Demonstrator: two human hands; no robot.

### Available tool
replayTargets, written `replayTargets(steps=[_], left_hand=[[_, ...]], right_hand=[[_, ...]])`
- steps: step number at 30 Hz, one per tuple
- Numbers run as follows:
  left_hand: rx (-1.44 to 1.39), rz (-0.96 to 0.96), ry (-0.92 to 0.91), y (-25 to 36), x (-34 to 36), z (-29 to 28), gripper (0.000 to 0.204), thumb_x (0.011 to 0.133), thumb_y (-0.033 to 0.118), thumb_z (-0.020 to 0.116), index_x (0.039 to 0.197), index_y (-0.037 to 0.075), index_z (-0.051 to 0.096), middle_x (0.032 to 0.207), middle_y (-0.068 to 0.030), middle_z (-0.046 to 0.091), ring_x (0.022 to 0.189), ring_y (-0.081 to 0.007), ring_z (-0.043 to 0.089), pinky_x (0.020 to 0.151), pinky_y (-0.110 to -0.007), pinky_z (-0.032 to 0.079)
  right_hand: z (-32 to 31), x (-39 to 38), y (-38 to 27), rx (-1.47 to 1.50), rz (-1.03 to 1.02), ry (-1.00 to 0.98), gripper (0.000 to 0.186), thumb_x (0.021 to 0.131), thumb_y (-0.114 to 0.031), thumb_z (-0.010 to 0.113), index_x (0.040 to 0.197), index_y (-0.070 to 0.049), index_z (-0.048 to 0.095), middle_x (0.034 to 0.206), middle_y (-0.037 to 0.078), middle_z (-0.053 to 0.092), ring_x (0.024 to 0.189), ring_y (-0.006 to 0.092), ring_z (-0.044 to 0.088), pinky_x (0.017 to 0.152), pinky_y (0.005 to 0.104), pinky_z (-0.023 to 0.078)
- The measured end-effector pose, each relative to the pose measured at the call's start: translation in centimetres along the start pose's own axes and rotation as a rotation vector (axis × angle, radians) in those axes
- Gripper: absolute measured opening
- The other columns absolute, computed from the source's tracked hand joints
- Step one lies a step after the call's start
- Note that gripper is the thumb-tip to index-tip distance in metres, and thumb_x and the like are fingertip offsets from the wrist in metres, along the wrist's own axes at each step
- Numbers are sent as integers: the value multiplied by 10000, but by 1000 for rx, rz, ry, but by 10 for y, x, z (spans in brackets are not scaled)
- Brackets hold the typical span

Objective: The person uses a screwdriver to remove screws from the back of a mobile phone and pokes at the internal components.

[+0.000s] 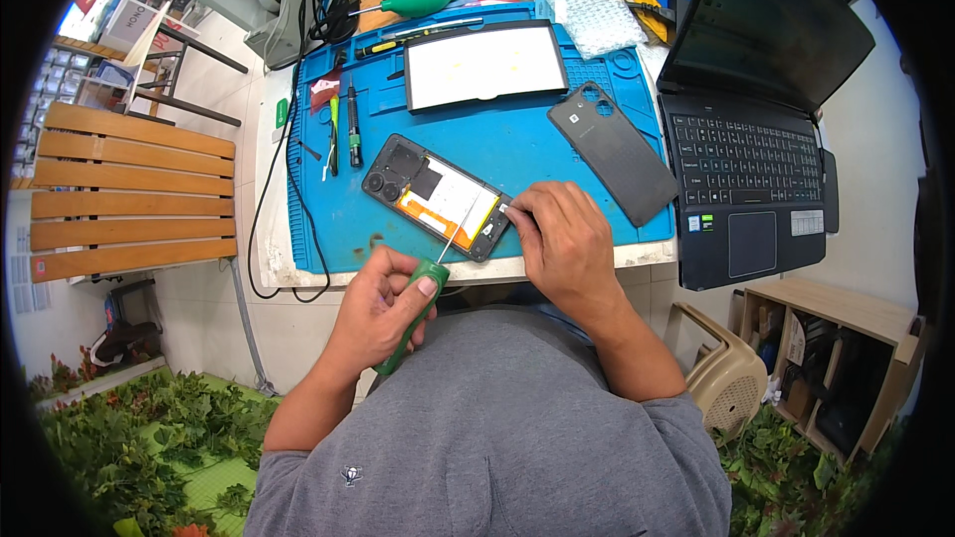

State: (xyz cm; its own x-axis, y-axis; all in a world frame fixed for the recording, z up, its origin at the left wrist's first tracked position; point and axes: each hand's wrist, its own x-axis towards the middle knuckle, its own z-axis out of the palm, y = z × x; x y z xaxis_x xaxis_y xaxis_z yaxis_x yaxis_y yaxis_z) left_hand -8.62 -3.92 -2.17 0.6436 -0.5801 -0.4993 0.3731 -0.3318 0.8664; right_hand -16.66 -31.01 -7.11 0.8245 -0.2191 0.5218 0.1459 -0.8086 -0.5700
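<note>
An opened dark smartphone (450,185) lies face down and slanted on the blue work mat (373,239). Its inside shows a white area, an orange strip and two round camera lenses. My left hand (376,310) is closed around a green-handled screwdriver (404,336). The thin metal shaft reaches over the phone's lower part, by the orange strip; whether the tip touches cannot be told. My right hand (569,247) is at the phone's lower right end, thumb and forefinger pinched beside a small white bit. What they grip is too small to make out. A dark phone back cover (619,159) rests to the right.
A black-framed white pad (485,68) lies at the back of the mat. Pen-like tools (353,124) are on the left, a green air blower (418,0) behind. An open laptop (751,179) stands right, bubble wrap (585,2) beyond. Black cables (261,239) hang over the left edge.
</note>
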Motion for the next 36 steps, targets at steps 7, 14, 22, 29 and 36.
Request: replayTargets(steps=[7,14,22,29,36], left_hand=[[-11,-12,12,5,3,2,304,1206,251,728,1297,14,561,859,-95,755,578,-118,662,482,-298,501],[44,-17,8,5,1,1,287,1217,263,692,1302,34,540,841,-120,760,556,-130,657,479,-303,512],[54,-14,-8,7,4,1,288,1219,271,687,1282,28,547,838,-118,759,560,-128,659,479,-298,516],[34,-21,-5,7,4,-1,293,1217,265,696,1284,20,550,846,-116,756,564,-133,663,481,-305,520],[24,-12,-9,8,4,-3,282,1211,248,702,1284,22,549,847,-120,757,567,-137,670,484,-307,522]], right_hand=[[2,13,3,-18,-2,-61,89,1064,-88,789,1089,-17,742,1065,135,732,989,337,725,860,471,591],[-4,28,4,-54,-106,-209,121,983,-18,738,1102,2,740,1068,140,706,1023,334,735,827,453,628],[-5,40,9,-117,-59,-302,103,1031,-69,724,1082,6,677,1064,171,669,978,369,712,822,485,615],[-8,38,22,-193,-45,-188,152,1063,-96,749,1155,13,696,1132,174,679,1056,371,696,901,490,581],[-10,27,4,-29,-58,-120,274,1007,-67,812,1265,18,774,1182,155,737,1077,346,685,939,471,569]])
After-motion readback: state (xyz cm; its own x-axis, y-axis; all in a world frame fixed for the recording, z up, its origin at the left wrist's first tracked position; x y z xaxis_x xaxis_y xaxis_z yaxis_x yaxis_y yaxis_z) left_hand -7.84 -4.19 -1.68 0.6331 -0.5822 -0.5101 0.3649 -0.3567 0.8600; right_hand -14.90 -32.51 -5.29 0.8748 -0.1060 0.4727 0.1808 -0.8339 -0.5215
